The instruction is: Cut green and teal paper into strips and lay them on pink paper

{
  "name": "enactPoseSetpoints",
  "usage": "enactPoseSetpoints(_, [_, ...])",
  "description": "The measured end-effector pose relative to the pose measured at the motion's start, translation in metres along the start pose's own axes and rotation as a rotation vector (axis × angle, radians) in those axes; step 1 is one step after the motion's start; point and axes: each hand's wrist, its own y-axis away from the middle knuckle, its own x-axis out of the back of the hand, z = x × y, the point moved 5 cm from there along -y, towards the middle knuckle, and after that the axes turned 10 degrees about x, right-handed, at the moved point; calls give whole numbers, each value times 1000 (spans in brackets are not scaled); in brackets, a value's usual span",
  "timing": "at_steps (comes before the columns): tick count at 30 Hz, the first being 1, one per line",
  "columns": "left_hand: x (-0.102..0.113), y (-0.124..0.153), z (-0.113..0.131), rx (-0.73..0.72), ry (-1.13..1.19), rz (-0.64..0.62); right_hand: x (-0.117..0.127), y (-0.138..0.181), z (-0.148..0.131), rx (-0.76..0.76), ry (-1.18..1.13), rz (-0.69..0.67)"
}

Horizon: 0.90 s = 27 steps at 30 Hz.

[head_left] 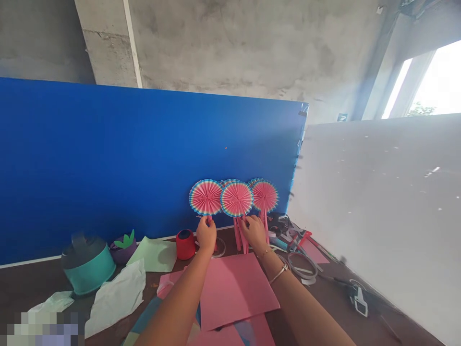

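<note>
Several round pleated paper fans, pink with blue-green rims, stand upright against the blue board (108,163). My left hand (206,235) is closed around the handle of the leftmost fan (205,197). My right hand (254,232) is closed on the pink handle of the middle fan (236,199). A third fan (265,195) leans on the board just right of my right hand. More fans show partly behind these.
Pink paper sheets (234,288) lie under my forearms. A red thread spool (185,244), a light green sheet (156,253), a teal container (90,266) and white paper (115,298) lie to the left. Tape rolls and tools (298,240) sit on the right by a white board (382,216).
</note>
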Motion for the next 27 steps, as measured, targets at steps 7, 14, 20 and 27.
enactPoseSetpoints(7, [1,3,-2,-7,-36,-12,3,4,-4,-13,-85,-23])
enactPoseSetpoints(14, [5,3,1,10,-13,16,26,9,-10,-73,-189,86])
enactPoseSetpoints(20, [30,5,11,-20,84,135,34,15,-46,-101,-323,154])
enactPoseSetpoints(27, [91,12,25,-134,138,234,11,-4,-91,-124,-177,47])
